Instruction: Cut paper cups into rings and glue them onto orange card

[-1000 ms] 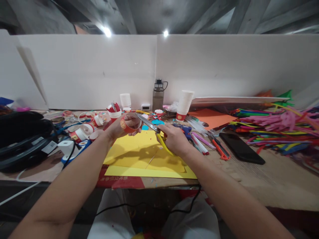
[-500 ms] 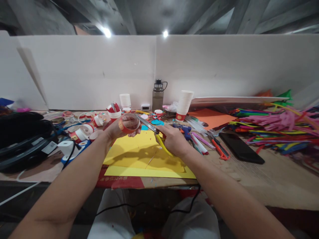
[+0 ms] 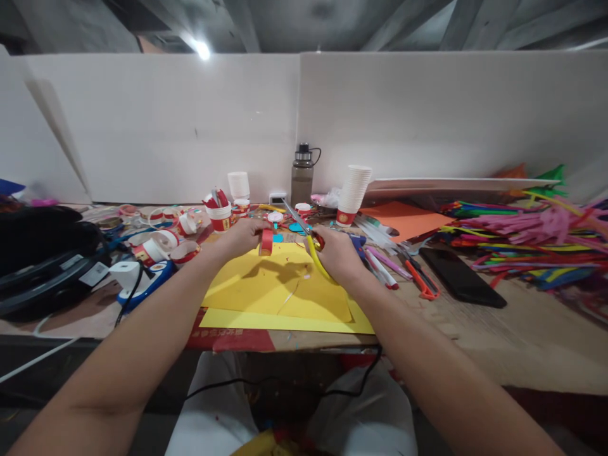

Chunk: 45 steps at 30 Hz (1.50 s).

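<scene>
Above the yellow sheets (image 3: 280, 294), my left hand (image 3: 247, 234) pinches a red paper ring (image 3: 266, 242), seen nearly edge-on, which hangs from its fingertips. My right hand (image 3: 331, 252) is closed around scissors (image 3: 299, 218) with yellow handles; the blades point up and to the left, away from me. A gap lies between the blades and the red ring. Small paper scraps lie on the yellow paper, and blue paper pieces (image 3: 300, 227) are just beyond the hands.
Behind stand a bottle (image 3: 302, 174), a cup stack (image 3: 354, 195) and a cup of red pieces (image 3: 220, 215). Cut cup rings (image 3: 156, 247) and a white plug (image 3: 126, 275) lie left. Pens (image 3: 381, 268), a phone (image 3: 462, 277) and colourful pipe cleaners (image 3: 536, 228) are right.
The red ring has turned from an open loop to nearly edge-on and moved right with my left hand. My right hand and the scissors have shifted slightly right and forward.
</scene>
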Motion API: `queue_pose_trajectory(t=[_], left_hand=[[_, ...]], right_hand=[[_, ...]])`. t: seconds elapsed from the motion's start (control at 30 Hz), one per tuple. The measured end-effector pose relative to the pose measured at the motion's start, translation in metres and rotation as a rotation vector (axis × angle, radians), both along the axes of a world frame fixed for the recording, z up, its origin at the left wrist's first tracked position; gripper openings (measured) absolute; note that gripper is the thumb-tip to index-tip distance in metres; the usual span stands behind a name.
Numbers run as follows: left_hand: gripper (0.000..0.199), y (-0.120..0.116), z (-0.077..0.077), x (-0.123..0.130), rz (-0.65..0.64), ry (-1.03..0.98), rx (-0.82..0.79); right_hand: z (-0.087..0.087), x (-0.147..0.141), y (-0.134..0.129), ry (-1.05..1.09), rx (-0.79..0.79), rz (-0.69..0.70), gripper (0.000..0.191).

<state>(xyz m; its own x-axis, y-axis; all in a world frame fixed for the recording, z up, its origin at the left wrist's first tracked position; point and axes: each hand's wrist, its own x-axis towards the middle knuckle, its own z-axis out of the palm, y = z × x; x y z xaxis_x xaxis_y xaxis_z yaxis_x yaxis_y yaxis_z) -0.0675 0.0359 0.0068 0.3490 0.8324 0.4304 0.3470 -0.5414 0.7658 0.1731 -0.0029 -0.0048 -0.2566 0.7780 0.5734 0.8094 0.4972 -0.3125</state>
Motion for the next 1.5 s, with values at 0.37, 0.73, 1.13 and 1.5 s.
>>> queue_pose_trajectory(t=[0.37, 0.73, 1.13, 1.5], left_hand=[[0.026, -0.008, 0.003, 0.005, 0.195, 0.927, 0.074], [0.068, -0.009, 0.003, 0.001, 0.041, 0.770, -0.119], [0.073, -0.013, 0.004, 0.008, -0.046, 0.854, -0.223], [0.078, -0.008, 0.005, -0.002, -0.060, 0.831, -0.154]], right_hand=[[0.002, 0.000, 0.001, -0.032, -0.003, -0.019, 0.022], [0.001, 0.001, 0.002, -0.015, 0.025, -0.021, 0.021], [0.001, 0.000, 0.002, -0.002, 0.026, 0.001, 0.023], [-0.001, 0.001, 0.004, -0.004, 0.043, 0.005, 0.022]])
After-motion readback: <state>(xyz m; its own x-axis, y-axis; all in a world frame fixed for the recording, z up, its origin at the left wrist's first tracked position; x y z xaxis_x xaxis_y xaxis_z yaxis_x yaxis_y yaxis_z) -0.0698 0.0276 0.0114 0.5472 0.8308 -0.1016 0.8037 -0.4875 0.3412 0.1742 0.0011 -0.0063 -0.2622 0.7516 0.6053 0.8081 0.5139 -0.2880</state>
